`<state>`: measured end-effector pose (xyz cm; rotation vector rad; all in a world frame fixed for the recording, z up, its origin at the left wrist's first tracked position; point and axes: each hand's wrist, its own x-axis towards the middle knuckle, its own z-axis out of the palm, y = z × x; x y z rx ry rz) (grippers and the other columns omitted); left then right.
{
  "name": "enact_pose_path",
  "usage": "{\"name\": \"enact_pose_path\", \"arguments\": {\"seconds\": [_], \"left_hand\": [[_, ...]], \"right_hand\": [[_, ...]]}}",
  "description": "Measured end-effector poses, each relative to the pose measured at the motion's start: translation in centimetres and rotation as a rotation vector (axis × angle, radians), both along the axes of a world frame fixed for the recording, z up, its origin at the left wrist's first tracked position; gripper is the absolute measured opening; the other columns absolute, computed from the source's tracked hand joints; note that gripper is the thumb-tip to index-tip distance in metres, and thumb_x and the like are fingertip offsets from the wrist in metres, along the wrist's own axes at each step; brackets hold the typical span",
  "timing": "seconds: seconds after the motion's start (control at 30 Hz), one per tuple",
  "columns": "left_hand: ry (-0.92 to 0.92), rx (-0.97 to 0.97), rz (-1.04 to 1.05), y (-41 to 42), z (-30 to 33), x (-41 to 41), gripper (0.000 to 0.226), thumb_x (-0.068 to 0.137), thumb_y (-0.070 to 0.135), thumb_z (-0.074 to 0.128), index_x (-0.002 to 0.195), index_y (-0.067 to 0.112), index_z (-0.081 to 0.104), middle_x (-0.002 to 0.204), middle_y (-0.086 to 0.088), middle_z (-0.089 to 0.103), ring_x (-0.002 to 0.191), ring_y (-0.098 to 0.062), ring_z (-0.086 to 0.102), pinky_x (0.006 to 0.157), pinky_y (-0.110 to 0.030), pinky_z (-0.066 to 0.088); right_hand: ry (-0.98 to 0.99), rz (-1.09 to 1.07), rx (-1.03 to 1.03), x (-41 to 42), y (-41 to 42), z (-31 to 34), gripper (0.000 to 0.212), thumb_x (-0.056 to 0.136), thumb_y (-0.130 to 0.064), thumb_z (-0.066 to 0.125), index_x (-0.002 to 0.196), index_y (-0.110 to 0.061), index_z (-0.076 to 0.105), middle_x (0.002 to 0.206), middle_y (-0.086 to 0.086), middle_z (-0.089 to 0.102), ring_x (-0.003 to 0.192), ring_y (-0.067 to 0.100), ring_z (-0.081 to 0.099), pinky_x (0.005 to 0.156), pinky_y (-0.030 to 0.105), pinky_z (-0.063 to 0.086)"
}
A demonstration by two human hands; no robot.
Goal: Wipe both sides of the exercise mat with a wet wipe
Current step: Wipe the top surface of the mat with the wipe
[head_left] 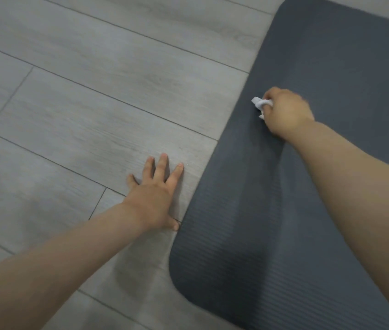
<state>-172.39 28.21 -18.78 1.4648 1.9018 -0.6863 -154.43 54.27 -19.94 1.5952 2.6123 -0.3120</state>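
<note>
The right hand (286,113) is gripping the bunched wet wipe (260,104) on the flat exercise mat (236,246); the left hand (155,194), lying open, is bracing on the floor (93,103); overlapping strokes should be covering the ribs evenly.

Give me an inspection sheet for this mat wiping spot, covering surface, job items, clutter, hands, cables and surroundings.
Surface: grey wood-look plank floor.
Job's things: dark grey ribbed foam exercise mat lying flat; crumpled white wet wipe on it near the edge.
Clutter: nothing seen.
Hands: right hand closed on the wipe, pressing on the mat; left hand spread flat on the floor beside the mat.
Cables: nothing seen.
Surroundings: only floor visible.
</note>
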Motion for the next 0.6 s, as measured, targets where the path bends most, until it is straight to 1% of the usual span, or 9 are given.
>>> {"name": "enact_pose_path", "arguments": {"seconds": [0.07,0.13,0.2,0.27,0.33,0.4,0.47,0.53,0.6], "left_hand": [[-0.006,-0.025,0.011,0.2,0.2,0.2,0.141,0.069,0.061,0.08,0.149,0.029,-0.032,0.154,-0.01,-0.04,0.146,-0.039,-0.028,0.116,-0.068,0.01],[-0.001,-0.023,0.017,0.2,0.0,0.2,0.141,0.069,0.061,0.079,0.148,0.03,-0.034,0.154,-0.009,-0.041,0.145,-0.039,-0.029,0.116,-0.069,0.009],[0.002,-0.013,0.021,0.1,0.0,0.1,0.141,0.068,0.062,0.08,0.148,0.032,-0.033,0.154,-0.008,-0.04,0.146,-0.038,-0.028,0.116,-0.069,0.01],[-0.012,-0.011,0.029,0.1,0.0,0.0,0.142,0.066,0.061,0.081,0.149,0.033,-0.031,0.155,-0.007,-0.04,0.146,-0.038,-0.027,0.116,-0.068,0.01],[-0.015,-0.015,0.034,0.2,0.1,0.0,0.143,0.066,0.061,0.082,0.149,0.034,-0.031,0.154,-0.006,-0.04,0.146,-0.037,-0.028,0.116,-0.068,0.01],[-0.002,-0.012,0.028,0.2,0.1,0.0,0.143,0.065,0.062,0.082,0.148,0.034,-0.032,0.154,-0.005,-0.04,0.146,-0.037,-0.027,0.116,-0.068,0.011],[-0.002,-0.011,0.033,0.1,0.2,0.0,0.143,0.065,0.062,0.082,0.148,0.035,-0.031,0.154,-0.005,-0.04,0.147,-0.036,-0.027,0.116,-0.067,0.011],[-0.009,-0.012,0.033,0.1,0.2,0.0,0.143,0.064,0.062,0.082,0.148,0.035,-0.031,0.154,-0.005,-0.04,0.147,-0.036,-0.027,0.116,-0.067,0.011],[-0.003,-0.006,0.029,0.1,0.2,-0.1,0.144,0.064,0.063,0.082,0.148,0.035,-0.032,0.154,-0.005,-0.04,0.147,-0.036,-0.027,0.117,-0.067,0.011]], "right_hand": [[0.123,0.107,-0.054,-0.4,-3.6,-0.5,0.021,0.092,-0.019,0.05,0.11,-0.013,0.06,0.111,0.014,0.06,0.101,0.037,0.056,0.084,0.039,0.044],[0.239,0.397,-0.179,-0.4,-11.4,-1.3,0.023,0.089,-0.017,0.052,0.108,-0.02,0.063,0.106,0.007,0.063,0.098,0.029,0.059,0.088,0.038,0.045],[0.196,0.815,-0.395,1.2,-20.7,-0.1,0.024,0.086,-0.017,0.057,0.106,-0.026,0.064,0.102,-0.003,0.064,0.094,0.02,0.059,0.088,0.034,0.046],[0.049,1.195,-0.627,4.2,-26.7,1.2,0.015,0.091,-0.022,0.053,0.1,-0.026,0.064,0.096,-0.008,0.062,0.088,0.015,0.058,0.086,0.027,0.044],[-0.013,1.395,-0.542,5.8,-26.8,1.2,0.019,0.097,-0.025,0.042,0.096,-0.028,0.061,0.093,-0.011,0.059,0.086,0.011,0.055,0.084,0.023,0.037],[0.133,1.316,-0.404,4.8,-21.4,0.7,0.023,0.096,-0.023,0.041,0.098,-0.028,0.064,0.093,-0.01,0.063,0.086,0.011,0.057,0.083,0.021,0.035],[0.187,1.048,-0.116,3.0,-13.2,-0.1,0.022,0.087,-0.016,0.052,0.1,-0.023,0.069,0.093,-0.004,0.068,0.086,0.017,0.063,0.081,0.024,0.041],[0.075,0.512,0.096,2.6,-5.0,-0.1,0.024,0.08,-0.011,0.059,0.102,-0.016,0.068,0.1,0.011,0.068,0.093,0.032,0.064,0.084,0.035,0.047],[0.013,-0.075,0.066,4.3,0.1,-0.2,0.025,0.085,-0.016,0.056,0.109,-0.011,0.063,0.113,0.018,0.063,0.104,0.039,0.059,0.089,0.041,0.047]]}}
